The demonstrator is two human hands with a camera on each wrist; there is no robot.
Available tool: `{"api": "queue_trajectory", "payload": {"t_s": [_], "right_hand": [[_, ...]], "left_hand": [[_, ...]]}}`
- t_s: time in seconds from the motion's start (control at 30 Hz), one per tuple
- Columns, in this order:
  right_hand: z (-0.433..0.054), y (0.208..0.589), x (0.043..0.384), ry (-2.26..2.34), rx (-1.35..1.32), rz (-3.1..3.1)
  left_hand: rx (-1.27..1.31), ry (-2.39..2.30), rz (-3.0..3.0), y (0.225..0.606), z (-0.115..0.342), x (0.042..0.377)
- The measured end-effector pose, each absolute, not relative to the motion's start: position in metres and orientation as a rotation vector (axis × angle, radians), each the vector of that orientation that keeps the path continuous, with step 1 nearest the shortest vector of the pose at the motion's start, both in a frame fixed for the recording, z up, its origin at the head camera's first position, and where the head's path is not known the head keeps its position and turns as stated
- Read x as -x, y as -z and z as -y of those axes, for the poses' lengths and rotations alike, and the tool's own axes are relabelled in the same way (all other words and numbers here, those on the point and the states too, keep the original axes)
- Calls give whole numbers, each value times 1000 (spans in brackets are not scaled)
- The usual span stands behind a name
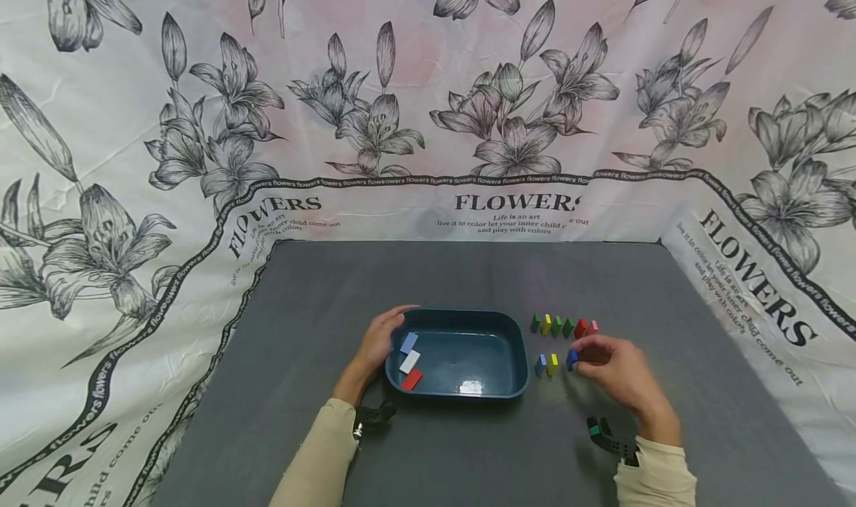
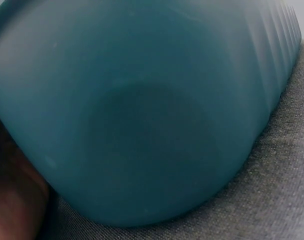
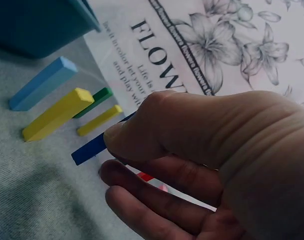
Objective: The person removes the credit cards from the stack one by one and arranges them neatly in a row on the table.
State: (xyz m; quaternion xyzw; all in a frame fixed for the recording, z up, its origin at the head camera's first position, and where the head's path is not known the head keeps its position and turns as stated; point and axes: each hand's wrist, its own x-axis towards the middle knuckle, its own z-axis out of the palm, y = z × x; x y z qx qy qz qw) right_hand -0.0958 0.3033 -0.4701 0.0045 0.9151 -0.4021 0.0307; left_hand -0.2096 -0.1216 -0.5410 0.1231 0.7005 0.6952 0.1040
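Pinched between the thumb and fingers of a person's right hand, a dark blue block is held upright just to the right of a standing yellow block, with a light blue block on that one's far side. We judge the step in hand to be setting this piece into the nearer line; the next move would call for a level base, a small shift left if even spacing matters, and a gentle release that leaves its neighbor untouched.

The piece itself looks slim, straight-edged and plain, a deeper blue than the light one. In the right wrist view we see its lower end bare below the thumb, while the fingers cover much of the top.

Beyond stands a second line, running from a green block at the left to a red block and a pink block near the knuckles.

To the left, a dark teal tray sits on a gray table, with a blue piece, a white piece and a red piece lying at its left end. The left hand touches that end; we cannot tell whether its fingers curl round the rim.
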Motion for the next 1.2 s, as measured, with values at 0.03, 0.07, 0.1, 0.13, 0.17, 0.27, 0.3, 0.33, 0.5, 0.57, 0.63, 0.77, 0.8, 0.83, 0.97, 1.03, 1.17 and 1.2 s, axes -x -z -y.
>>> {"api": "queue_trajectory", "payload": {"t_s": [0.03,0.07,0.1,0.13,0.17,0.27,0.3,0.33,0.5,0.57,0.63,0.77,0.8,0.83,0.97,1.03,1.17,1.2], "right_hand": [[-304,472,96,1237,-8,-2821],[-304,474,97,1239,-3,-2817],[-305,475,97,1245,-3,-2810],[-305,477,98,1251,2,-2801],[-305,478,99,1257,4,-2793],[-304,482,100,1274,1,-2773],[-304,483,100,1276,0,-2770],[-303,484,101,1274,3,-2773],[-303,490,101,1269,5,-2780],[-303,491,101,1264,3,-2778],[-302,493,100,1256,1,-2775],[-302,494,99,1255,-4,-2768],[-302,494,99,1256,-3,-2768],[-302,494,99,1257,-2,-2767],[-303,495,99,1250,-3,-2764],[-302,495,99,1252,-13,-2758],[-302,494,98,1258,-23,-2750],[-303,494,98,1258,-22,-2748]], "left_hand": [[-361,-2051,-2068,541,121,210],[-358,-2053,-2067,541,121,210],[-356,-2057,-2063,541,121,210],[-353,-2061,-2059,542,121,210],[-351,-2063,-2056,542,121,210],[-344,-2053,-2061,543,121,210],[-347,-2050,-2064,543,121,210],[-350,-2046,-2067,543,121,210],[-353,-2050,-2059,544,121,210],[-349,-2056,-2051,544,120,210],[-351,-2057,-2053,544,120,210],[-353,-2058,-2054,544,121,210],[-352,-2056,-2057,543,121,210],[-352,-2055,-2057,543,121,210],[-353,-2048,-2064,543,121,209],[-358,-2050,-2061,543,122,209],[-371,-2061,-2046,543,122,209],[-375,-2064,-2041,543,122,210]]}}
